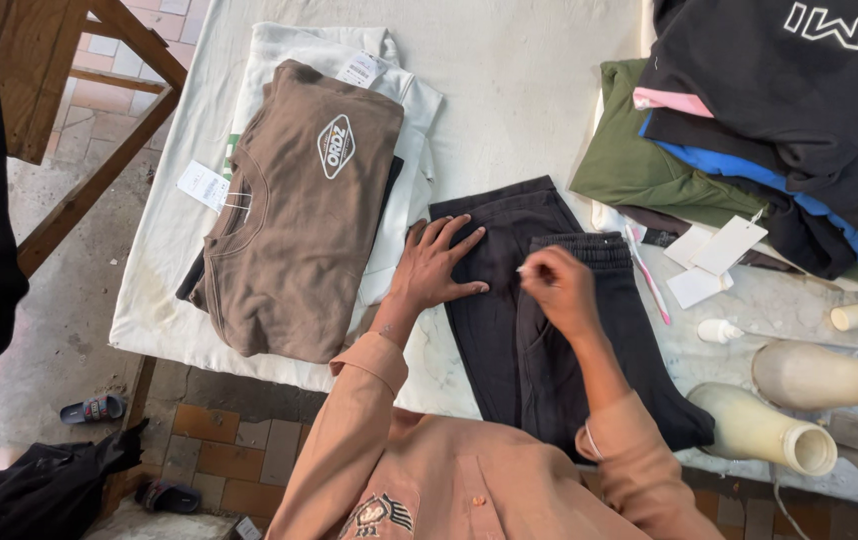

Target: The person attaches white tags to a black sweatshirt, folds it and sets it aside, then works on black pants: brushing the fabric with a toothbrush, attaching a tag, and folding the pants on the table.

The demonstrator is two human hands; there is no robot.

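A pair of black trousers lies flat on a table covered with a cream cloth, waistband toward the right. My left hand presses flat on the fabric, fingers spread. My right hand is closed, pinching something small and pale at its fingertips just over the trousers near the waistband; what it is I cannot tell. Both sleeves are peach-coloured.
A folded brown T-shirt with a paper tag rests on folded white garments to the left. At right is a pile of green, blue and black clothes, loose tags, a pink pen and cream plastic bottles. A wooden frame stands at far left.
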